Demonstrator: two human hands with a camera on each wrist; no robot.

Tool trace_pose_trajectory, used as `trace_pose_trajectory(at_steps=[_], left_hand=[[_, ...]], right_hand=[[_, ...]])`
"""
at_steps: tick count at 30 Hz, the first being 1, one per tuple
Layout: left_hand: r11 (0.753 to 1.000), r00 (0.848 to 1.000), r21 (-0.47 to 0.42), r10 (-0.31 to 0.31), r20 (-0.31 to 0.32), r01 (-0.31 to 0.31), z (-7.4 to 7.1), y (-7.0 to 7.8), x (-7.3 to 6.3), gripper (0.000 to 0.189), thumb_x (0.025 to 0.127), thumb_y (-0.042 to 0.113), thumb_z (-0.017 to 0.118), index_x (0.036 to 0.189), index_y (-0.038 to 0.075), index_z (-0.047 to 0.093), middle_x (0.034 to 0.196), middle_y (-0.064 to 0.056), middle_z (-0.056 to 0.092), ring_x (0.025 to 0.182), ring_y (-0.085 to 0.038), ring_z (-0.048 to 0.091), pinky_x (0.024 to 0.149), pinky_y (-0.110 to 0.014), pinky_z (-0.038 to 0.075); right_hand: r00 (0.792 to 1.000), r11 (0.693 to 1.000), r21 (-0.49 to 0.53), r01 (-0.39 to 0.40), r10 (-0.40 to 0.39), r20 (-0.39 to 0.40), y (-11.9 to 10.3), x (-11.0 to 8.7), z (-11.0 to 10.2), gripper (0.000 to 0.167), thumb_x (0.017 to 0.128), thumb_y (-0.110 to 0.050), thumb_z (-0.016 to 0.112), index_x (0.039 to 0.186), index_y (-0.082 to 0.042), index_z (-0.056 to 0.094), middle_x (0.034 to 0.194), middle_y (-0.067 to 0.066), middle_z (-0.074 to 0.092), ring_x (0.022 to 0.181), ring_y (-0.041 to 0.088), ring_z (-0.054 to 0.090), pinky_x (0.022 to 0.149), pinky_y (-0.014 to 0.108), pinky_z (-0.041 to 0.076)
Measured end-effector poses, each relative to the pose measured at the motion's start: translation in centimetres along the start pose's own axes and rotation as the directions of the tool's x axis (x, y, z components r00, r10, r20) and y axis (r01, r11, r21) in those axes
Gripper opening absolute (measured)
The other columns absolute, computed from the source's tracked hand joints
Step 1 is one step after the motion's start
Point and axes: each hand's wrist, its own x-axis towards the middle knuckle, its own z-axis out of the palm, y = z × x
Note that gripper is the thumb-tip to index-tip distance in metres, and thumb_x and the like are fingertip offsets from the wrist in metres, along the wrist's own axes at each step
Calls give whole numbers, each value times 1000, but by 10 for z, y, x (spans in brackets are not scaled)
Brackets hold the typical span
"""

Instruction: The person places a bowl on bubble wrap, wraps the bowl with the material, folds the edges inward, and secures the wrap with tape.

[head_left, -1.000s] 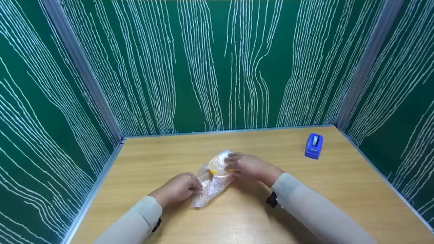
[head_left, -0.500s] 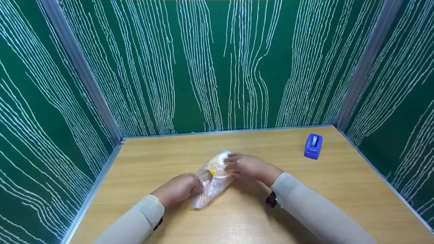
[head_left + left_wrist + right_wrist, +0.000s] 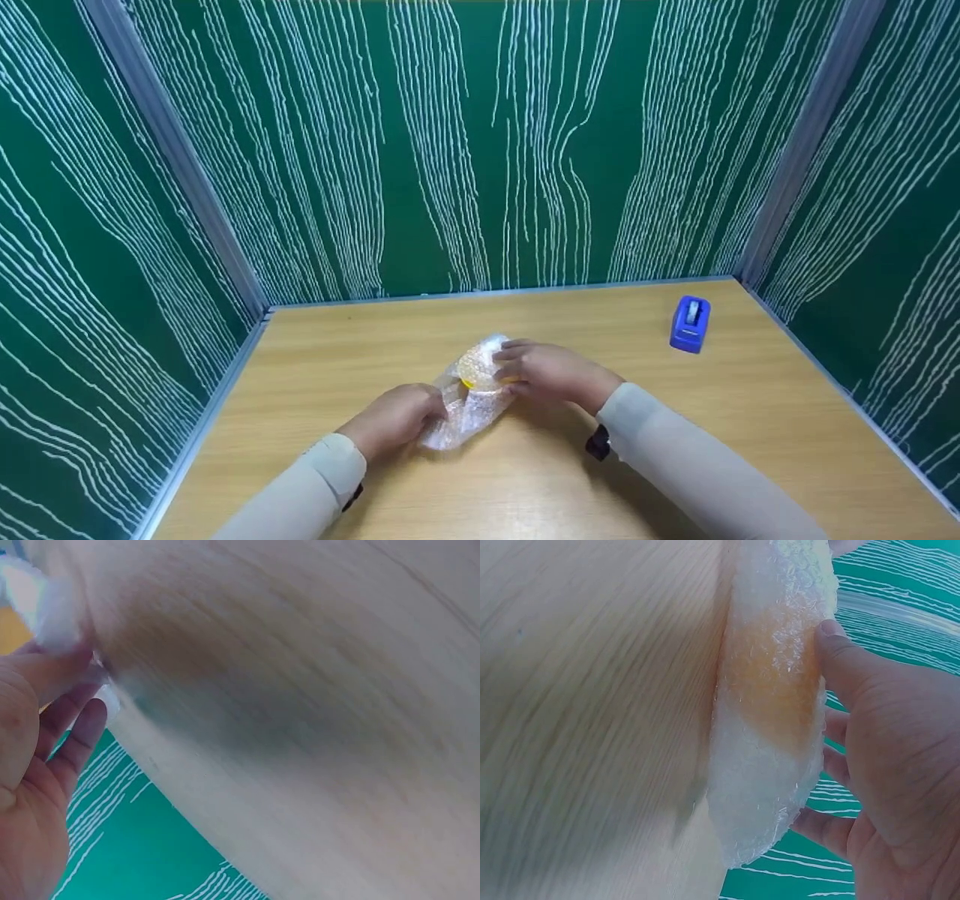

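Observation:
A sheet of clear bubble wrap (image 3: 480, 409) lies around a round yellow object (image 3: 468, 383) near the middle of the wooden table. Only a sliver of yellow rim shows uncovered; the rest looks orange-yellow through the bubbles, and its kind is hidden. My left hand (image 3: 397, 420) pinches the loose near-left end of the wrap between thumb and fingers. On the far right side, my right hand (image 3: 551, 373) holds the wrapped part, fingers spread over its top and thumb against its near side. In the right wrist view the bubble wrap (image 3: 769, 690) bulges, with the thumb pressed to it.
A blue tape dispenser (image 3: 690, 324) stands at the table's back right. Green panels (image 3: 420, 150) with wavy white lines rise behind and on both sides, joined by grey posts. The wooden tabletop (image 3: 540, 480) reaches forward below the hands.
My left hand has shifted slightly, and the near end of the bubble wrap has drawn up a little. The right hand keeps its place on the wrapped part.

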Motion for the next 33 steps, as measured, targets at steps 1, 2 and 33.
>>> trace_pose_trajectory(at_steps=[1,2,33], left_hand=[[1000,1000,-15,-18,-3,18,1,0,0,24,109,2,67,115,13,88,107,-1,83,101,-15,76,101,-40,67],[1000,1000,-15,-25,-7,25,1,-1,-1,25,109,2,67,115,14,87,107,-1,82,101,-15,75,101,-40,67],[846,956,-486,-286,-71,218,-8,3,36,35,118,32,63,141,11,78,164,-9,66,161,-36,56,135,-60,41]], right_hand=[[1000,1000,-2,-1,1,2,0,0,0,27,110,-23,76,133,-9,83,157,18,71,154,44,61,131,58,47],[1000,1000,-3,-2,2,5,0,0,-1,27,110,-23,76,133,-9,83,157,18,71,154,43,61,131,58,47],[999,999,-21,-46,46,24,-4,3,-2,24,109,-22,79,130,-14,85,158,11,71,156,38,61,131,54,49]])
